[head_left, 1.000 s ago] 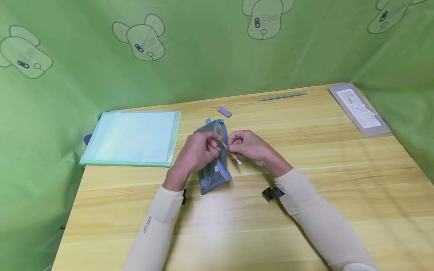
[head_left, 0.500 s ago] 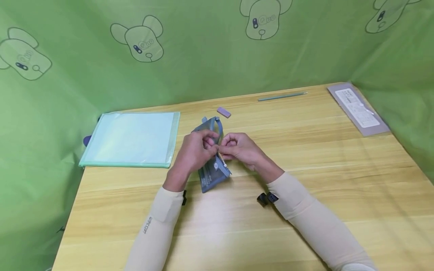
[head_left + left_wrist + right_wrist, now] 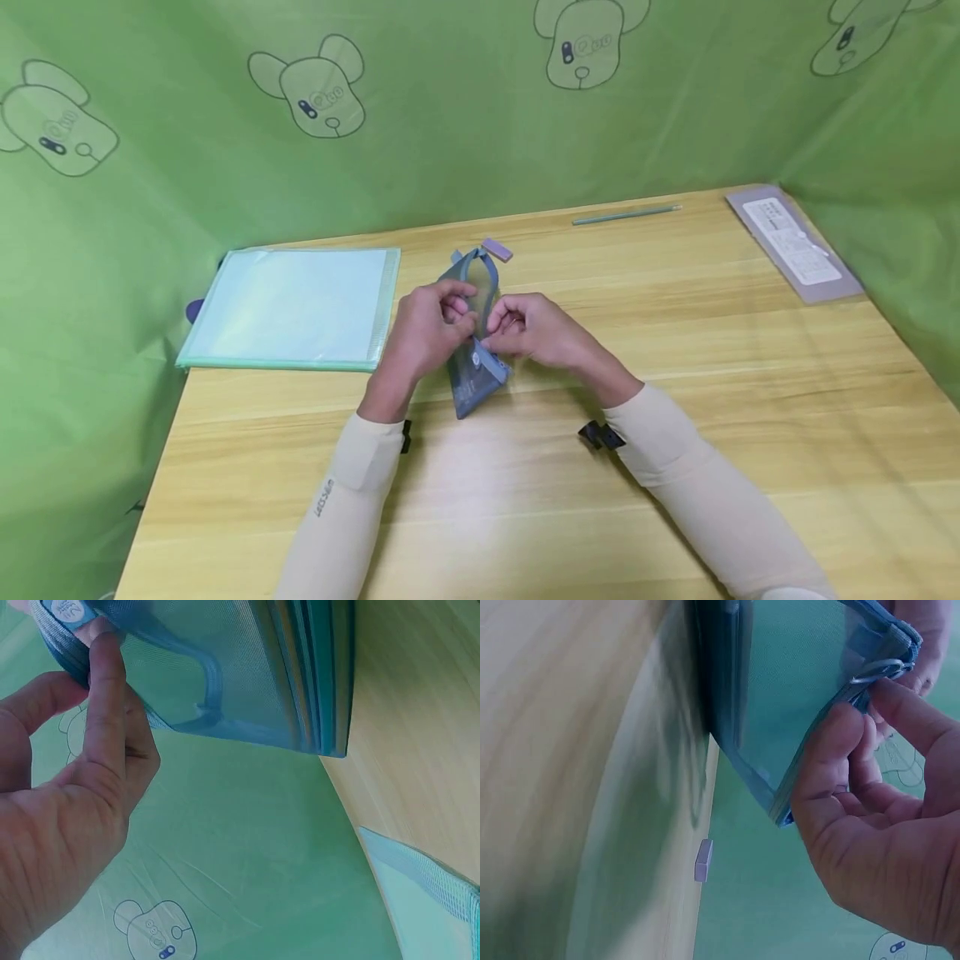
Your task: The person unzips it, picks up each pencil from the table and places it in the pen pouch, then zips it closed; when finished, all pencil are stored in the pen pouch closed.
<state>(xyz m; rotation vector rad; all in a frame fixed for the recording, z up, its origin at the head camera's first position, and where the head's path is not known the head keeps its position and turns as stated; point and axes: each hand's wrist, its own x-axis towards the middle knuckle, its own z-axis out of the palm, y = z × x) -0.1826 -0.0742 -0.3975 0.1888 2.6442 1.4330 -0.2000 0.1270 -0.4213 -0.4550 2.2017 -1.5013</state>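
Note:
Between my hands a blue mesh zip pencil case (image 3: 477, 383) is held up with its mouth gaping. My left hand (image 3: 435, 323) pinches its near rim between thumb and fingers, close to the round white label (image 3: 67, 609). On the zip edge, my right hand (image 3: 536, 329) pinches the opposite side with thumb and forefinger, right at the zip pull (image 3: 877, 671). Through the mesh, several long pencil-like sticks (image 3: 300, 675) show along the bottom of the case. Just beyond the case lies a purple eraser (image 3: 498, 249).
A turquoise-edged mesh document folder (image 3: 292, 307) lies at the left. Toward the back edge rests a green pencil (image 3: 627, 215), and a purple-grey packet with a white label (image 3: 795, 242) is at the far right. Green printed sheeting (image 3: 450, 158) walls the table (image 3: 675, 467).
The yellowish stick with a white end, earlier in my right hand, went to the case and is out of sight. The case has tipped more upright and farther away; my right hand now pinches its edge.

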